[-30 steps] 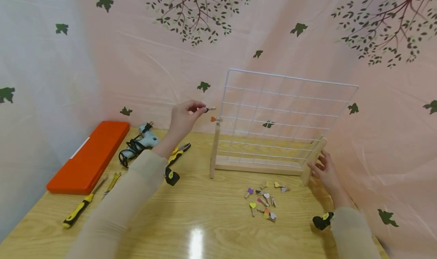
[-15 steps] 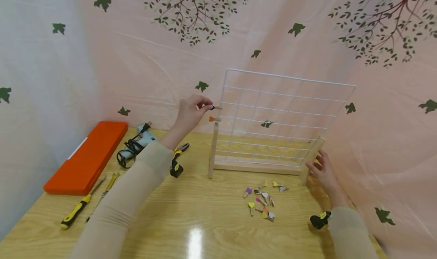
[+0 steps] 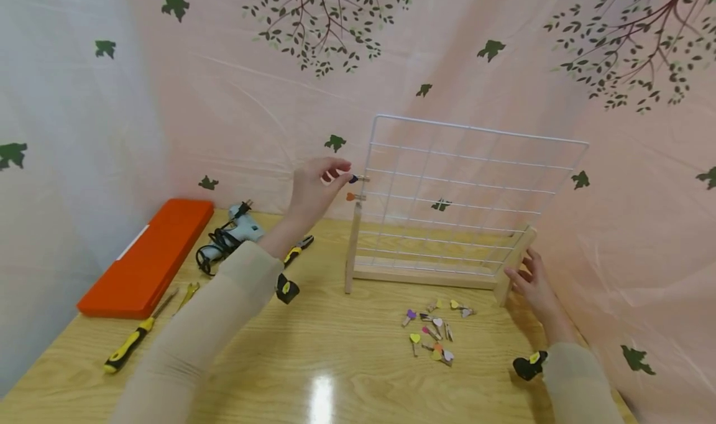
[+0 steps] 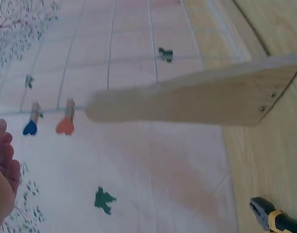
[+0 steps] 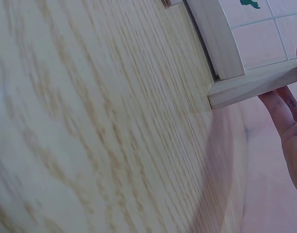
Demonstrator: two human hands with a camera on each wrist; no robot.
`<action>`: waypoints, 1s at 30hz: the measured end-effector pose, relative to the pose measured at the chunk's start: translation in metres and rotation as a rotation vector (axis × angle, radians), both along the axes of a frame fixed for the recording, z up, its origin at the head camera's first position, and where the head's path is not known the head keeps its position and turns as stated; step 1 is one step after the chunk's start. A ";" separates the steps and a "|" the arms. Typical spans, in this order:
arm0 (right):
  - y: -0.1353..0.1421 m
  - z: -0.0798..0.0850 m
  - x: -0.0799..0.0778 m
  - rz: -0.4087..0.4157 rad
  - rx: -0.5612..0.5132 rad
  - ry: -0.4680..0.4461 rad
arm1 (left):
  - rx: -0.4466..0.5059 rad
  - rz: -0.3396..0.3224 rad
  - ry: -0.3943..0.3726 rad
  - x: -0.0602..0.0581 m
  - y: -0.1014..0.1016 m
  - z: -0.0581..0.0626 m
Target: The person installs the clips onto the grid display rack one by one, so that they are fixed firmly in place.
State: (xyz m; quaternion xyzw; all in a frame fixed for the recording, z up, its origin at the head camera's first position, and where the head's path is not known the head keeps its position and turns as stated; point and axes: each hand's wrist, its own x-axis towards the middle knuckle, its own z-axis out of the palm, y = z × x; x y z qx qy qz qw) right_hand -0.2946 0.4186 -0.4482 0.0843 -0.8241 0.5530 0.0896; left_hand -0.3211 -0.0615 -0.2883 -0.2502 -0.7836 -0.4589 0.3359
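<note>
A white wire grid (image 3: 464, 175) stands upright in a wooden stand (image 3: 425, 277). Two small clothespins grip its left edge wire: one with an orange heart (image 4: 65, 126), and above it one with a dark blue heart (image 4: 30, 127). My left hand (image 3: 319, 184) is just left of the blue one, thumb and fingers apart; the left wrist view shows a small gap between fingertips and heart. At the stand's right end panel (image 5: 255, 85), my right hand (image 3: 534, 287) holds the wood, thumb on one side and fingers on the other.
Loose heart clothespins (image 3: 437, 322) lie in front of the stand. To the left are an orange case (image 3: 151, 256), a glue gun (image 3: 243, 227) with coiled cord, a screwdriver (image 3: 131, 344), a wrench (image 3: 189, 292) and pliers (image 3: 299, 247). A leaf-print curtain (image 3: 268, 119) hangs close behind.
My left hand has moved right, bringing the blue-heart clothespin onto the grid's left edge wire, and has let it go. My right hand has stayed on the stand's end panel.
</note>
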 end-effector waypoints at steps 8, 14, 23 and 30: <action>-0.001 0.001 0.002 -0.008 0.030 -0.016 | -0.049 -0.177 -0.239 0.050 0.025 -0.030; -0.003 0.004 0.004 -0.008 0.071 -0.018 | -0.228 -0.265 -0.371 0.059 0.050 -0.085; -0.003 0.003 0.001 0.014 0.041 0.006 | -0.568 -0.395 -0.499 0.058 0.093 -0.149; 0.000 0.002 0.001 0.013 -0.034 0.007 | -0.817 -0.393 -0.424 0.056 0.123 -0.166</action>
